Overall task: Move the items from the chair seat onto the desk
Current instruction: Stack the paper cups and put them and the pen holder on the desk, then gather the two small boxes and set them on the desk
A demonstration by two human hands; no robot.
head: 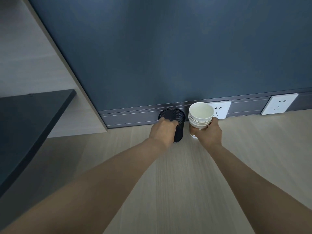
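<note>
Left hand point(162, 130) grasps the mesh holder point(173, 122), right hand point(208, 132) grasps stacked cups point(200, 115), setting both at the table's point(185, 174) far edge, probably for tidiness

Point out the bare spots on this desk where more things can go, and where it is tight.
Bare wood lies right of the paper cups, in front of the two wall sockets, and across the near desk between the forearms. Left of the mesh pen holder is open up to the side panel. It is tight at the back, where the left hand and right hand hold holder and cups side by side.
</note>
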